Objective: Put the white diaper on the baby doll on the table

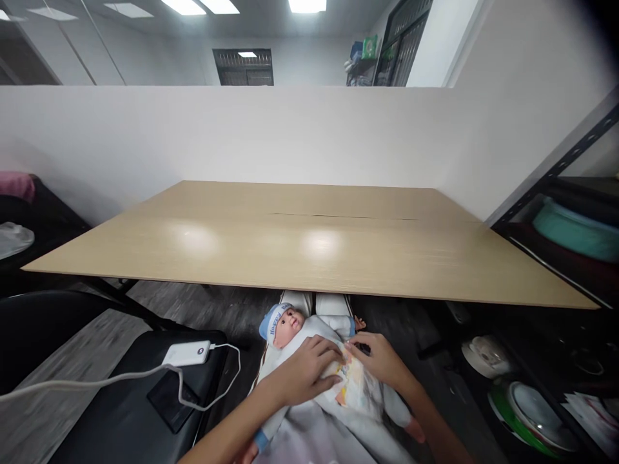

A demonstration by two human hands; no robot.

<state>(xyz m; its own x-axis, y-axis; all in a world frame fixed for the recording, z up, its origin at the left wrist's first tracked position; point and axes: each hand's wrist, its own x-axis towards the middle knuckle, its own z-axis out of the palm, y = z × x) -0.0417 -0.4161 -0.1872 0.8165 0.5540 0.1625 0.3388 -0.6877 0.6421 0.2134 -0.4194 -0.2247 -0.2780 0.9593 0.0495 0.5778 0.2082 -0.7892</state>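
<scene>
A baby doll (290,327) in white clothes with light blue cuffs and a blue-and-white hat (276,321) lies face up across my lap. My left hand (313,368) rests on the doll's chest, fingers stretched out and thumb apart. Opposite it, my right hand (380,356) has thumb and fingertips brought together at the front of the doll's top (355,386), which carries a colourful print. What exactly lies between those fingertips is too small to make out clearly. One doll hand (359,323) sticks out beyond my right fingers.
A wooden table (309,251) stands just ahead, its front edge above my knees. On the black chair (130,386) at left lie a white power bank (187,353) with a cable and a dark phone (171,399). Shelves at right hold a lidded bowl (536,409) and a teal basin (575,229).
</scene>
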